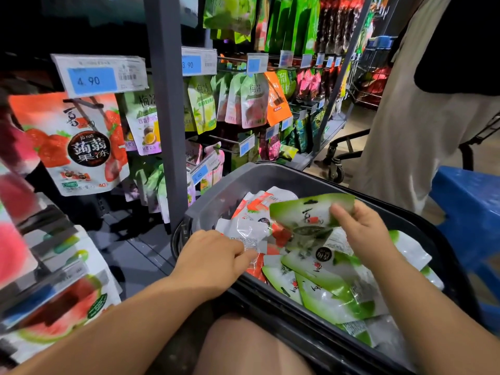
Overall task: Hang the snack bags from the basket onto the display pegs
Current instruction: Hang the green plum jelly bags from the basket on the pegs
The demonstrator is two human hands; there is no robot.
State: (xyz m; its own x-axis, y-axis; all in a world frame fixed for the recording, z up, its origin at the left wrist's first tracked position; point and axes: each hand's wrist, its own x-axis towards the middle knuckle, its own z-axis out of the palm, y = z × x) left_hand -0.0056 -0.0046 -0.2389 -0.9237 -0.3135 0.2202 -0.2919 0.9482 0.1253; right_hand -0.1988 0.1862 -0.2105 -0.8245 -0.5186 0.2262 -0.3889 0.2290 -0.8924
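**Restocking jelly pouches from a basket.** A dark grey basket (216,185) stands beside the peg display and holds a loose pile of flat snack bags.

The right hand (362,228) pinches the upper right corner of a green bag (305,215), thumb on the printed face. The bag is raised just above the pile at the basket's middle. Its face is toward the camera, and its long axis runs from the near rim to the far rim, top edge toward the far rim. A red-and-black logo sits above a dark round emblem; the characters are too blurred to read.

The left hand (213,253), at the basket's left rim, has its fingers curled, nipping the near edge of a white-backed bag (243,234). That bag lies print-side down and its small text is illegible. More green bags (324,280) lie overlapping along the near and right rims.

On the display, a strawberry bag (73,142) hangs from a peg (84,104), long axis near vertical with the top leaning left. It is marked "jǔ ruò" and "蒟蒻果冻". The price tag (92,79) above it reads "4.90". A second tag (192,64), right of the grey upright post (167,104), reads "3.90". Pouches headed "梅冻" (146,125) hang between them.
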